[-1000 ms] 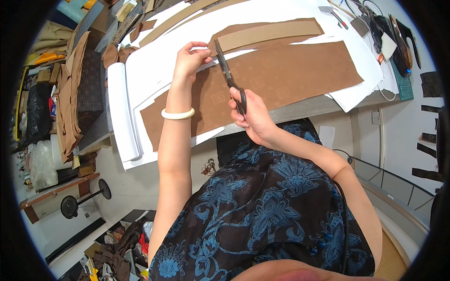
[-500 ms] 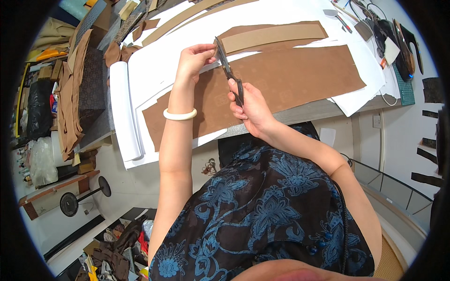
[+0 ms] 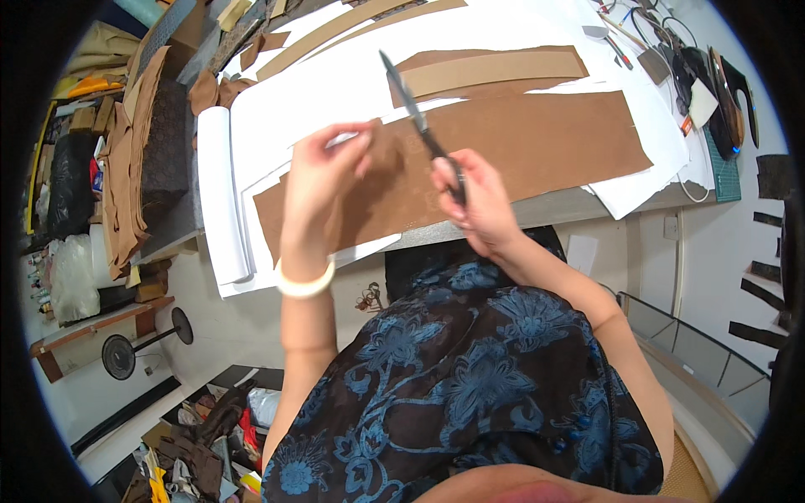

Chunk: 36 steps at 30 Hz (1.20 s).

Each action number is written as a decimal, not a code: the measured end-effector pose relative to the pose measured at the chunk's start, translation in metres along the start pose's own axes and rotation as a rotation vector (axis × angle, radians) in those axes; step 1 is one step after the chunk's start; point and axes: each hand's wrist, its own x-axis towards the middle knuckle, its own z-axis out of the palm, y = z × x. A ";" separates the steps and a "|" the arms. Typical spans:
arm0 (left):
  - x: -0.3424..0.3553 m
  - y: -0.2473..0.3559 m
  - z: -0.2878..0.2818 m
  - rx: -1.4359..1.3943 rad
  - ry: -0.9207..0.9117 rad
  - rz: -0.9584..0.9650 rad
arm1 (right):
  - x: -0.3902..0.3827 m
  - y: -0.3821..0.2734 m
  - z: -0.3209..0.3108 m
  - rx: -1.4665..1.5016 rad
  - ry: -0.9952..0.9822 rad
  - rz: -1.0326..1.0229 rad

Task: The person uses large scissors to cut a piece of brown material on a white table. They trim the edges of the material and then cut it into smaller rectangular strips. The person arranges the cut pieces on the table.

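Observation:
My right hand [image 3: 485, 201] grips a pair of dark-handled scissors [image 3: 425, 130], their blades closed and angled up to the far left. The blades cross the edge of a large brown leather panel [image 3: 537, 138] on the table. Over the left part of that panel hovers my left hand [image 3: 323, 172], with a white bangle [image 3: 304, 281] at the wrist. Its thumb and forefinger come together in a pinch, blurred by motion; whatever lies between them does not show. Beyond the scissors, a tan strip [image 3: 495, 74] rests on a smaller brown leather piece [image 3: 449, 59].
White paper [image 3: 319, 92] covers much of the table, with a paper roll [image 3: 222, 193] at the left. Tan strips [image 3: 335, 33] lie at the far side. Tools and cables [image 3: 662, 50] crowd the far right beside a green cutting mat [image 3: 725, 168]. Leather sheets [image 3: 138, 168] hang at the left.
My left hand has drawn back toward me and left, away from the smaller leather piece. My right hand has moved slightly right and nearer with the scissors, whose blades have come off that piece's end.

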 end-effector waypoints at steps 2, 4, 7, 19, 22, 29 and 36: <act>-0.059 0.015 -0.012 0.032 -0.106 -0.007 | -0.011 -0.024 -0.030 -0.049 0.025 -0.327; -0.115 0.006 -0.033 0.059 -0.250 -0.100 | -0.022 -0.068 -0.071 -0.399 0.179 -0.632; -0.194 -0.059 -0.062 0.131 -0.341 -0.511 | -0.037 -0.137 -0.151 -0.747 0.542 -0.840; -0.040 0.020 0.110 0.522 -0.076 0.345 | -0.069 -0.279 -0.221 -1.150 0.186 -0.115; 0.029 -0.013 0.170 0.841 -0.139 0.622 | -0.032 -0.323 -0.235 -1.127 0.007 0.128; 0.036 -0.037 0.211 1.048 -0.195 0.512 | 0.041 -0.357 -0.240 -1.061 -0.188 0.407; 0.051 -0.028 0.218 0.985 -0.059 0.518 | 0.076 -0.384 -0.283 -1.031 -0.301 0.474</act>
